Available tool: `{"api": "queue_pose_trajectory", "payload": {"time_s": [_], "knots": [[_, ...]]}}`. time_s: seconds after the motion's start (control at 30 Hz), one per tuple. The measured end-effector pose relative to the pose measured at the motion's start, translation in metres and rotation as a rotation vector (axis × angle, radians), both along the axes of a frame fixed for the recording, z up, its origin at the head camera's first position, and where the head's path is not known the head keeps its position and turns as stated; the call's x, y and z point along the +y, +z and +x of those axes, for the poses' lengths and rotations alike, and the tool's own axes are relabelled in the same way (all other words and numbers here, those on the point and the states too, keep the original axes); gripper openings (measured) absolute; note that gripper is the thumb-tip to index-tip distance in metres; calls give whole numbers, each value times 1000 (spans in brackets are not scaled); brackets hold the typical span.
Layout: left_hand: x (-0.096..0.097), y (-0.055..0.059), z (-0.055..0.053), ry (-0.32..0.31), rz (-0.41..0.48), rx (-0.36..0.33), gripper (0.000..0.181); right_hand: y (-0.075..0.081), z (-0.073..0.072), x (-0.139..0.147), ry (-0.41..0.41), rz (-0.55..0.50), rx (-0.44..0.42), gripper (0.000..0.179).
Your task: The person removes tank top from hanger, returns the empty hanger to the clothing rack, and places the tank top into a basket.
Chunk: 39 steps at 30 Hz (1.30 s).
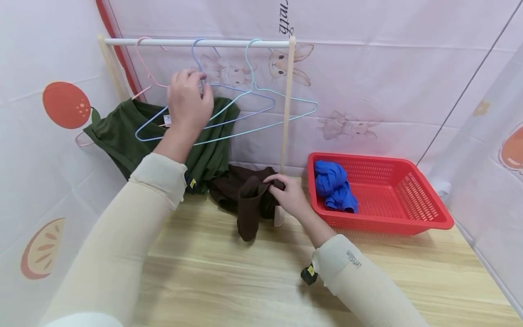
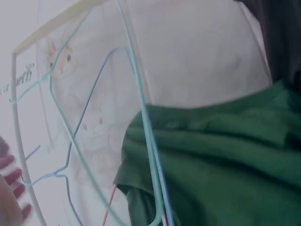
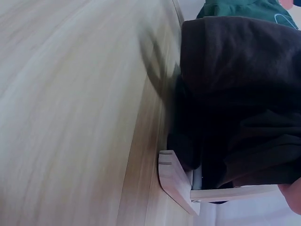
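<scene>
My left hand (image 1: pixel 189 100) is raised beside the neck of the blue hanger (image 1: pixel 265 96), its fingers loosely bent with a gap to the thumb. In the left wrist view, the fingertips lie near that hanger's hook, and I see no hold on it. Lower down, my right hand (image 1: pixel 291 196) pinches the edge of a dark brown garment (image 1: pixel 248 218), which is bunched on the table at the rack's foot. A green shirt (image 1: pixel 210 163) hangs from the pink hanger (image 1: pixel 140 59) at the left. The mint-green hanger (image 1: pixel 304 103) hangs bare at the right.
A rack with a white rail (image 1: pixel 171 43) and wooden posts (image 1: pixel 288 104) stands at the back of the wooden table (image 1: pixel 229 281). To the right sits a red basket (image 1: pixel 384 222) holding a crumpled blue cloth (image 1: pixel 331 181). Printed fabric walls enclose the space.
</scene>
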<state>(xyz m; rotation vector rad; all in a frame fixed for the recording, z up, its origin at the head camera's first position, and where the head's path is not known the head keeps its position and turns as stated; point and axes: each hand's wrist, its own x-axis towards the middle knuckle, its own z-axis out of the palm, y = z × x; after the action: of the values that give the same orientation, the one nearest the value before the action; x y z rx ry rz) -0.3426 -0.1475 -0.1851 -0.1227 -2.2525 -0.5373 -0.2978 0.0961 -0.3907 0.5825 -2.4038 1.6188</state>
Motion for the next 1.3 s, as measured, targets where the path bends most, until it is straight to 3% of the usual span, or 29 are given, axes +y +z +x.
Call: {"api": "queue_pose_trajectory", "payload": {"time_s": [0.07, 0.17, 0.27, 0.37, 0.43, 0.5, 0.57, 0.67, 0.77, 0.83, 1.0, 1.17, 1.3], "knots": [[5, -10, 6, -57, 1, 191, 33, 1, -1, 1, -6, -36, 0, 22], [12, -26, 16, -127, -9, 385, 29, 2, -3, 1, -15, -67, -9, 22], [21, -43, 24, -197, 1, 491, 27, 3, -4, 1, -19, -83, -15, 21], [27, -62, 33, -284, 8, 519, 29, 5, -3, 0, -25, -91, -23, 20], [29, -77, 37, -346, 0, 481, 37, 7, -2, 0, -26, -97, -30, 20], [29, -94, 41, -411, -4, 390, 51, 8, -2, 0, -28, -102, -27, 20], [29, -112, 44, -470, 0, 240, 71, 9, -2, 0, -29, -109, -17, 20], [30, -137, 48, -513, 0, -45, 100, 9, -3, 0, -34, -116, -1, 21], [32, -160, 50, -533, -17, -295, 113, 9, -3, 0, -38, -129, 4, 23], [35, -173, 50, -541, -17, -402, 117, 9, -3, 0, -38, -137, 7, 24], [42, -198, 48, -530, 9, -501, 126, 11, 0, -1, -37, -158, 20, 27], [48, -215, 43, -541, 123, -482, 127, 18, 7, -3, -10, -219, -20, 24], [56, -228, 38, -570, 248, -456, 122, 22, 15, -5, 49, -331, -116, 22]]}}
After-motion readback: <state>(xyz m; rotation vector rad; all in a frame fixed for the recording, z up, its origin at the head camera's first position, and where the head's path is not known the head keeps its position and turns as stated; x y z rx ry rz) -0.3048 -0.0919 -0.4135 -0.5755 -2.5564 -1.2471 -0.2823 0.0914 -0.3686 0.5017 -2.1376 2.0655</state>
